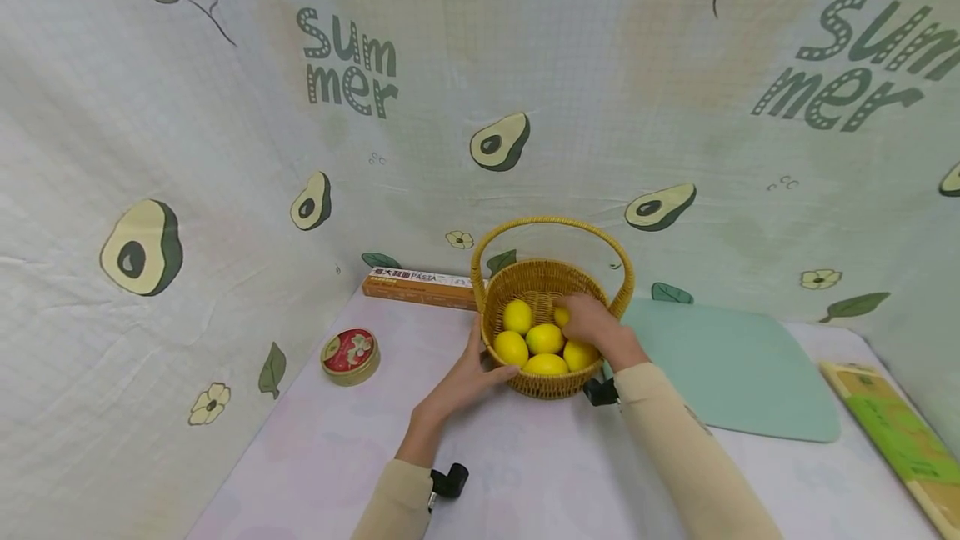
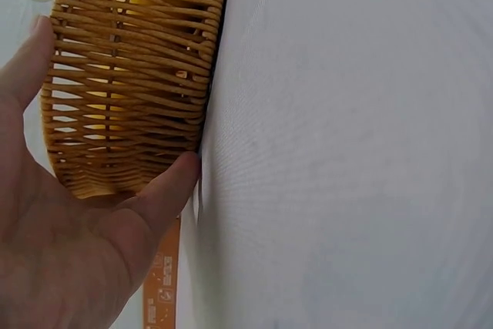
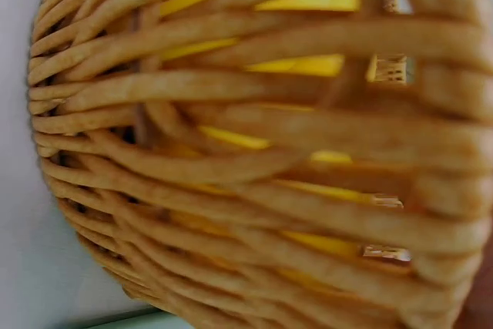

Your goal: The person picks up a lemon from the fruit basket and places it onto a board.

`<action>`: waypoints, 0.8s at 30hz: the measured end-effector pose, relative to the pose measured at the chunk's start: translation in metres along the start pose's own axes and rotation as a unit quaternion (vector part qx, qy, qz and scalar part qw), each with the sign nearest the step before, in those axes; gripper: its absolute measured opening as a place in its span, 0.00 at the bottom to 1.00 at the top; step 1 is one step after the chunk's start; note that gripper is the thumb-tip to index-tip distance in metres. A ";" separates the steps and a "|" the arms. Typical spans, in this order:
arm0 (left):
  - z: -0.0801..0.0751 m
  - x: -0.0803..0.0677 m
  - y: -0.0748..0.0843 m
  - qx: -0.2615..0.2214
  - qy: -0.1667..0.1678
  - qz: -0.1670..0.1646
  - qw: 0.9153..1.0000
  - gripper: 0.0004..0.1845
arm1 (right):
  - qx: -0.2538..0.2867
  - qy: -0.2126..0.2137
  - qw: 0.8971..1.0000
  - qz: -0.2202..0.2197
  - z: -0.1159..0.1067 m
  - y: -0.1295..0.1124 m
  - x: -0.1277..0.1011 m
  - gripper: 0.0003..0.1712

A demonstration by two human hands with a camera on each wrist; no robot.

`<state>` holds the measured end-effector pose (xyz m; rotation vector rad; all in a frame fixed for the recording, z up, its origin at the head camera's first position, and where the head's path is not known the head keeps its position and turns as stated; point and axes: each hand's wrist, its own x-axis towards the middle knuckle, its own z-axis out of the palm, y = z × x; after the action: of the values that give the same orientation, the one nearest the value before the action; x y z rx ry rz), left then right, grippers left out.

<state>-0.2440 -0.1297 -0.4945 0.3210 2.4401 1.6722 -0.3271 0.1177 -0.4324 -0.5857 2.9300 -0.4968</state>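
Note:
A wicker basket point(image 1: 551, 386) with a tall arched handle stands on the table and holds several yellow lemons point(image 1: 545, 338). My left hand point(image 1: 463, 373) is spread against its left side, thumb across the front; in the left wrist view the palm and straight fingers lie along the wicker wall point(image 2: 131, 75). Reaching over the right rim, my right hand point(image 1: 592, 325) holds a lemon point(image 1: 561, 317) inside the basket, its fingertips partly hidden. In the right wrist view the basket weave point(image 3: 216, 159) fills the picture, with yellow showing through the gaps.
A pasta box point(image 1: 420, 287) lies behind the basket to the left, near a round red and gold tin point(image 1: 350, 355). To the right is a pale green mat point(image 1: 735, 373), then a green-labelled package point(image 1: 892, 432). A printed cloth point(image 1: 555, 65) hangs close behind the basket.

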 end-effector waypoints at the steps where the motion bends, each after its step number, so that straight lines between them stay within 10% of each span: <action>1: 0.001 0.000 0.000 -0.002 -0.001 -0.002 1.000 0.62 | -0.001 0.002 1.000 -0.001 0.000 0.001 -0.001 0.32; 24: 0.003 -0.001 0.002 -0.012 0.000 0.003 1.000 0.61 | -0.018 0.067 0.996 -0.056 -0.034 -0.008 -0.044 0.32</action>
<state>-0.2419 -0.1267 -0.4937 0.3265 2.4181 1.7030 -0.2896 0.1381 -0.3960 -0.7528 3.0502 -0.5148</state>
